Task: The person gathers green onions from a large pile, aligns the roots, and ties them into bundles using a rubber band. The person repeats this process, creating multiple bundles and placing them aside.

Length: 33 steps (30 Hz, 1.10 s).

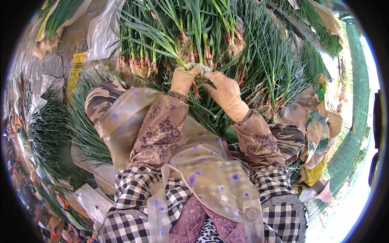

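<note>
Both my hands wear tan gloves with greenish fingertips and meet in front of my knees. My left hand (pixel 184 80) is closed on a spring onion (pixel 179 59), its green leaves rising toward the upper left. A reddish root end (pixel 195 90) hangs below the left fingers. The fingertips of my right hand (pixel 226 92) touch the left ones, with the right thumb lower and apart; whether they pinch a stalk is hidden. Just beyond lies a thick row of spring onions with reddish bulbs and pale roots (pixel 138 65).
More spring onions (pixel 267 66) lie to the right, and a green heap (pixel 91 121) sits by my left knee. Plastic sacks (pixel 319 130) are at right, a white sheet (pixel 104 33) at upper left. A clear spotted apron (pixel 218 182) covers my lap. Green netting (pixel 352 121) borders the right.
</note>
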Each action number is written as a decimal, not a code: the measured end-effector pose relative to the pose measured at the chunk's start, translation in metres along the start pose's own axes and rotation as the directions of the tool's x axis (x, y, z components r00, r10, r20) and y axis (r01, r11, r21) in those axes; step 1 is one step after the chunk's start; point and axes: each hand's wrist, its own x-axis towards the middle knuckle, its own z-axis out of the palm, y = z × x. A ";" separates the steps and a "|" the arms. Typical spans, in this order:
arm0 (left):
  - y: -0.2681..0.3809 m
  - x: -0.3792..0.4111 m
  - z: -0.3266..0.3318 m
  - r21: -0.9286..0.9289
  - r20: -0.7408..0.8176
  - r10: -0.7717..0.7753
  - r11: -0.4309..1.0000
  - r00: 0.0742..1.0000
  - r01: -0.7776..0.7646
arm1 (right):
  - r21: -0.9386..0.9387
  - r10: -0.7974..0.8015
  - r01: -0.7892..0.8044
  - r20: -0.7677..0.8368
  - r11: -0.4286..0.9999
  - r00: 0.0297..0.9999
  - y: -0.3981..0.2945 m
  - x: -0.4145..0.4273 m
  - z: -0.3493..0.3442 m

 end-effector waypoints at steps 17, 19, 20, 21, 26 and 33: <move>0.006 -0.040 -0.010 -0.024 0.214 -0.111 0.993 0.971 0.119 | 0.357 0.304 -0.334 0.140 0.872 0.942 0.025 0.012 0.011; 0.009 -0.047 0.000 -0.085 0.112 -0.015 0.996 0.994 0.024 | 0.167 0.594 -0.627 0.211 0.761 0.776 0.071 -0.011 0.025; 0.004 -0.040 -0.008 -0.070 0.173 0.023 0.997 0.985 -0.011 | 0.173 0.559 -0.650 0.379 0.739 0.737 0.073 -0.025 0.025; 0.007 -0.042 -0.011 -0.081 0.178 -0.070 0.993 0.981 0.086 | 0.172 0.509 -0.680 0.539 0.713 0.671 0.068 -0.042 0.022; -0.008 -0.042 -0.003 -0.046 0.292 -0.146 0.985 0.945 0.166 | 0.201 0.482 -0.769 0.677 0.607 0.557 0.027 -0.019 -0.010; -0.018 -0.047 0.003 -0.003 0.325 -0.207 0.975 0.923 0.220 | 0.593 0.508 -0.733 0.542 0.332 0.669 0.005 0.030 0.010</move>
